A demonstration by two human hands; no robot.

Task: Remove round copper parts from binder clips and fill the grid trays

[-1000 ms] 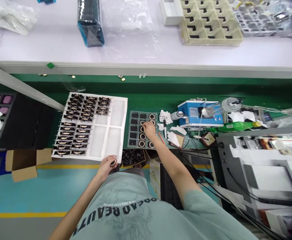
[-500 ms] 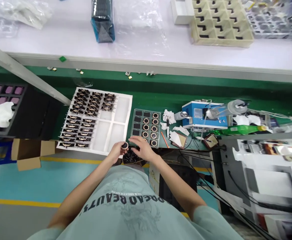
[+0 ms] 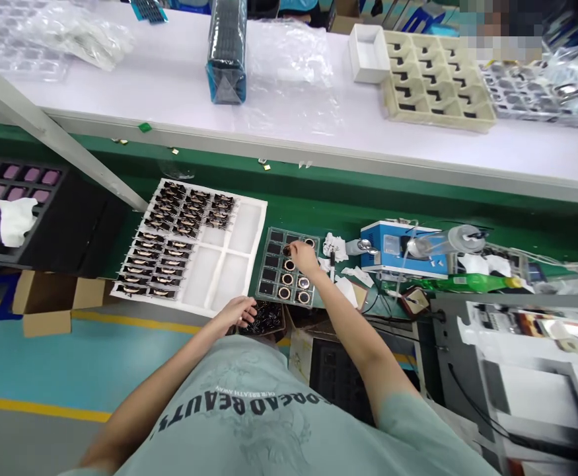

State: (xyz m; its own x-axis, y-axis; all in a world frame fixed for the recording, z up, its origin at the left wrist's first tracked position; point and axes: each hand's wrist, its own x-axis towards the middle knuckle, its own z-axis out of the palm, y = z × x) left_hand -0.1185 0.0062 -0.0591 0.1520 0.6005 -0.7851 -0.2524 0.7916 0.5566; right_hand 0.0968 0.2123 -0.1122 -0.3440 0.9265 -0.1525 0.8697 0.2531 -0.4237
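Observation:
My right hand [image 3: 302, 256] reaches over a clear compartment tray [image 3: 296, 233], its fingertips pinched at a small dark ring-shaped part [image 3: 287, 250] in the middle column. The fingers partly cover that part. More round parts with pale rims, such as one ring part [image 3: 284, 293], lie in the tray's middle and right columns, while dark squares show in the left column. My left hand [image 3: 236, 313] hovers between the tray and a white foam tray [image 3: 229, 259], with curled fingers. Whatever it holds, if anything, is hidden. Below it a box of tangled black pieces [image 3: 265, 320] is partly visible.
The foam tray bears rows of black parts with thin wires [image 3: 157, 254]. A blue machine [image 3: 380, 239], crumpled white tissues [image 3: 335, 246] and a green bottle [image 3: 471, 283] stand to the right. A white shelf [image 3: 298, 112] runs across above the bench; a post [image 3: 61, 135] rises at left.
My right hand has moved up and right from beside my left hand to the clear tray. The ring part seen in my left fingers is no longer visible there. The camera view has tilted up.

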